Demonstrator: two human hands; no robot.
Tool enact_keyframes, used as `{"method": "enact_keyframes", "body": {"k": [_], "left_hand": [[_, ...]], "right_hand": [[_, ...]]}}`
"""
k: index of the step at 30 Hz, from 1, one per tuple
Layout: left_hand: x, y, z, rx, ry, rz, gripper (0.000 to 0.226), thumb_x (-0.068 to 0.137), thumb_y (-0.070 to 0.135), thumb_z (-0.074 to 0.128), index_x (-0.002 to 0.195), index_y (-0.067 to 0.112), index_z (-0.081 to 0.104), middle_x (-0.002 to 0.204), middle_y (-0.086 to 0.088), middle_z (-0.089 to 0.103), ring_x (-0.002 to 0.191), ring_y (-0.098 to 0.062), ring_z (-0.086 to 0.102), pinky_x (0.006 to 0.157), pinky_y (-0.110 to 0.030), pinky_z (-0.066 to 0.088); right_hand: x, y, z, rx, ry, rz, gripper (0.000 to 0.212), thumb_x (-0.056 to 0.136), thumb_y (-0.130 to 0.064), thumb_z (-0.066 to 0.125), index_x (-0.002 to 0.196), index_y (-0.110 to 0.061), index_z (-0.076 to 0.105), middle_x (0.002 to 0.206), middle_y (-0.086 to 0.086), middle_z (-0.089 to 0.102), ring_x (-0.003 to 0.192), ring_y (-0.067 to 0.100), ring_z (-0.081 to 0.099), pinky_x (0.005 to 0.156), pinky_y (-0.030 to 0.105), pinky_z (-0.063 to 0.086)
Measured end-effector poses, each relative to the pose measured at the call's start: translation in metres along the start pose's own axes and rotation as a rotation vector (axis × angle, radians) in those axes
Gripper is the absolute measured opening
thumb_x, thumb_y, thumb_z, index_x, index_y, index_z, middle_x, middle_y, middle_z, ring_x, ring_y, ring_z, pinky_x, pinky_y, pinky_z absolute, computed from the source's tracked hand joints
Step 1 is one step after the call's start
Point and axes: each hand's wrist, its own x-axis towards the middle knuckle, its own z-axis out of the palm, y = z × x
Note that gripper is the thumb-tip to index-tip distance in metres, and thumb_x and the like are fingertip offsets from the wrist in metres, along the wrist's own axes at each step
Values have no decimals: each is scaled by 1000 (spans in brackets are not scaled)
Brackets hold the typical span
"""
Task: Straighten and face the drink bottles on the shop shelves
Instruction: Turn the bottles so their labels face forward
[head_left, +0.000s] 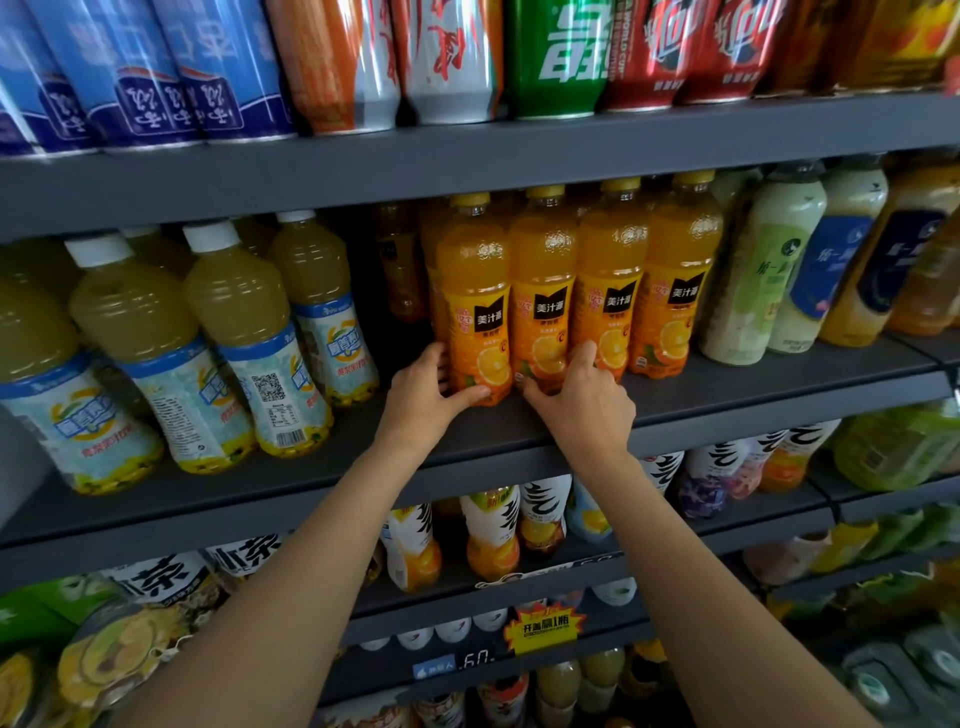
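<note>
Several orange juice bottles with yellow caps stand in a front row on the middle shelf (727, 395), labels facing out. My left hand (426, 397) grips the base of the leftmost orange bottle (475, 291), thumb across its front and fingers behind. My right hand (579, 395) grips the base of the second orange bottle (543, 280), thumb at its front and fingers round its right side. Two more orange bottles (610, 275) stand to the right, untouched. More orange bottles stand behind in shadow.
Yellow-green juice bottles with white caps (228, 332) lean at the left, one showing its barcode side. Pale milky bottles (763, 275) stand at the right. Cans (457, 57) fill the shelf above. Tea and juice bottles (493, 535) fill the shelves below.
</note>
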Motion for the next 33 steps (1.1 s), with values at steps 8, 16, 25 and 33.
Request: {"method": "enact_keyframes", "body": {"k": [8,16,25,33], "left_hand": [[-3,-2,2,14,-25,38,63,82,20,70,137,8,41,132,-11,54,120,-22,53,94,-21,41],[-9,4,7,195,8,32,65,87,30,63,141,9,35,133,-14,49,121,-28,50,99,-44,43],[-32,-12,-21,205,453,52,46,92,15,55,134,2,39,129,-12,49,117,-19,50,90,-17,35],[4,8,-13,171,511,68,51,95,20,52,140,3,33,139,-13,42,130,-21,39,102,-20,29]], "right_hand": [[-2,0,-1,1,1,5,62,81,-58,59,112,-9,39,94,14,65,86,38,64,59,34,34],[-7,-1,-1,-33,-9,-19,54,88,-48,56,118,-7,38,98,15,65,90,38,63,60,34,34],[-33,-10,-2,194,37,-154,26,92,-34,54,93,-8,59,82,10,67,77,32,62,62,39,47],[-22,-60,-14,393,171,-332,26,90,-28,61,78,-6,64,57,-1,56,52,24,59,48,31,42]]}}
